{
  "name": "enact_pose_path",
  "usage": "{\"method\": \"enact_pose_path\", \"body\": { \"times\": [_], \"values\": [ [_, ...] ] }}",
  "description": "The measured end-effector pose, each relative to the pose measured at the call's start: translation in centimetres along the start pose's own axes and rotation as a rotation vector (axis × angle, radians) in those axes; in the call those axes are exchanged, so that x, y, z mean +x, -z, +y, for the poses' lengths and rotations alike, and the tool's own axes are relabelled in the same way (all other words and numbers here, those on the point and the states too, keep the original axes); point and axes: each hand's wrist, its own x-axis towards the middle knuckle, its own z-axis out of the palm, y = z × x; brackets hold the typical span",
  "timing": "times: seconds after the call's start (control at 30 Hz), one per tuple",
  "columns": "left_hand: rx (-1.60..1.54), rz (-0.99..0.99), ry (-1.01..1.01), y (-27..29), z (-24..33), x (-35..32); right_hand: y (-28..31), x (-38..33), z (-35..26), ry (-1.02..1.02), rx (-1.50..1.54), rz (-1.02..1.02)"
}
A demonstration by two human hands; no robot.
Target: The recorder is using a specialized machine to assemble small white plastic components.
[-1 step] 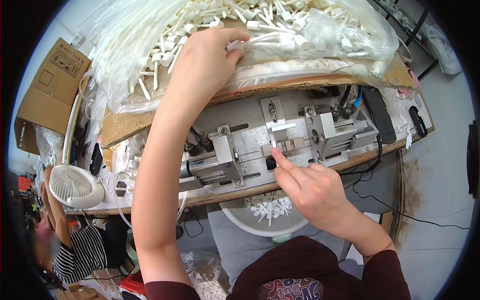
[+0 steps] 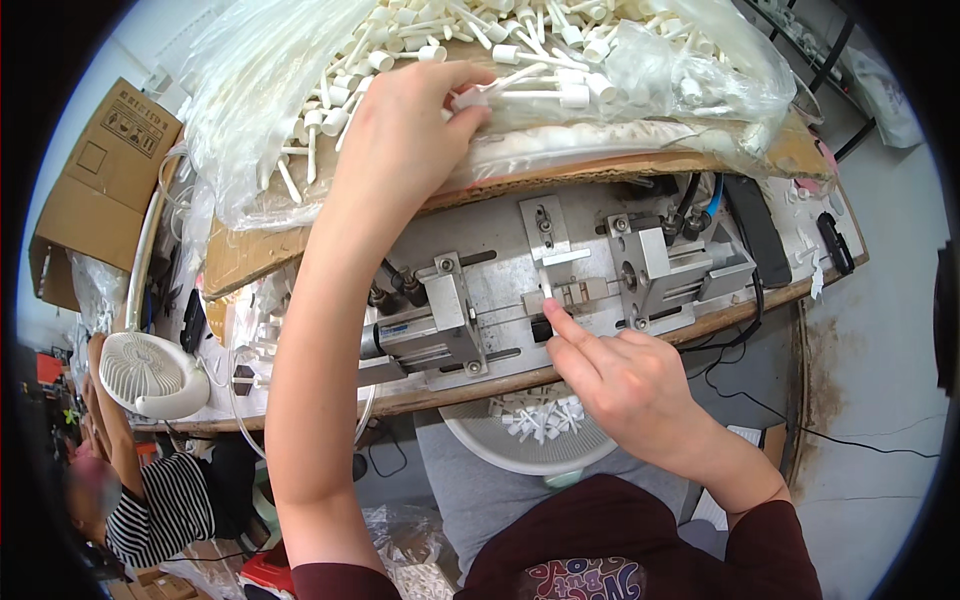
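Behind the metal jig [image 2: 560,290], L hand [image 2: 400,130] pinches a white plastic stem [image 2: 520,95] off the bagged pile [image 2: 600,60], likely picking one. R hand [image 2: 620,385], fingers curled, presses a fingertip at the jig's center slot, w/ a small white piece seated there. Bowl [image 2: 480,440] sits below the jig's front edge; little free room.

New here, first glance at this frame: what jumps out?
The big heap of white plastic stems in clear bags along the far edge, where the left hand pinches one piece. Nearer, in the middle, the metal fixture on the workbench, with the right hand pressing a small white part into its centre slot. Just below the bench edge, a round white basket catches finished pieces.
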Motion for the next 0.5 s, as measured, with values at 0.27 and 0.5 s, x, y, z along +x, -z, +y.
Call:
{"method": "enact_pose_path", "body": {
  "times": [0.27, 0.5],
  "values": [
    [-0.358, 0.144, 0.108, 5.1, 5.4, -6.0, 2.9, 3.9, 2.8, -0.065, 0.273, 0.085],
    [-0.279, 0.022, 0.058, 2.5, 9.8, -13.7, 2.0, 14.5, 12.0, -0.261, -0.044, 0.288]
  ]
}}
